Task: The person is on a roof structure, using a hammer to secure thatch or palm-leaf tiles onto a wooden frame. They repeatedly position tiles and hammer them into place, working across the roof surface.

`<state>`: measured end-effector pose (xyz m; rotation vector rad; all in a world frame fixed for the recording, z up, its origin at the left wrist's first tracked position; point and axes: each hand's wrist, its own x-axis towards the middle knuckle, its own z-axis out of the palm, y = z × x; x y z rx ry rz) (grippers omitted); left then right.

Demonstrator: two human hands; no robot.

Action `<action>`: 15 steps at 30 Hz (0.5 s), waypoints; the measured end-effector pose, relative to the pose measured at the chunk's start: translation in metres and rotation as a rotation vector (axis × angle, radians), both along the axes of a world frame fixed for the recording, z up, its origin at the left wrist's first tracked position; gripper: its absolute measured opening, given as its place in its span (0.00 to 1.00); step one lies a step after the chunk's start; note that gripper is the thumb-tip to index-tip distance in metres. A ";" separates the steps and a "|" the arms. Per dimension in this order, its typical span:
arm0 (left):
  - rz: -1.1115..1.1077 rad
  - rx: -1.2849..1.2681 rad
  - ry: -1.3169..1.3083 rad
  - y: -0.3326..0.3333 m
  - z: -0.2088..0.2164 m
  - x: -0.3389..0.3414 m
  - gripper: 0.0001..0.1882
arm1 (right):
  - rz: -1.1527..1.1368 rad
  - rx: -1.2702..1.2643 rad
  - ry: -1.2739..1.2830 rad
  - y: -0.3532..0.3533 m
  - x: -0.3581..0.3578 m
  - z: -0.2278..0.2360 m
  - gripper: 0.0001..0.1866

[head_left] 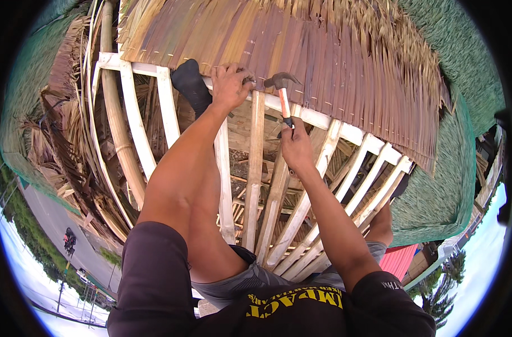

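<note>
The right grip [297,147] is wrapped round a hammer [284,102], whose head lies just beyond it, near the left grip [230,85]; that one's fingers curl beside the thatch [278,42], holding what, I cannot tell.

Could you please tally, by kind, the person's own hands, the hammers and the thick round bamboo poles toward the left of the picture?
Hands: 2, the left hand at the thatch edge and the right hand on the handle
Hammer: 1
Thick bamboo pole: 1
Total: 4
</note>
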<state>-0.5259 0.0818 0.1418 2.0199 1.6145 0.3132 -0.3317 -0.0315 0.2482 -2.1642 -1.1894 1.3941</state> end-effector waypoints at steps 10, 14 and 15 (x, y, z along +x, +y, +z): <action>0.000 -0.131 0.060 -0.013 -0.009 0.015 0.11 | 0.161 0.176 -0.074 0.025 -0.001 0.037 0.11; 0.018 -0.079 0.088 -0.012 -0.005 0.018 0.11 | 0.334 -0.016 -0.172 0.026 -0.002 0.023 0.11; 0.015 -0.042 0.103 -0.012 -0.004 0.018 0.11 | 0.326 -0.037 -0.164 0.025 -0.002 0.021 0.11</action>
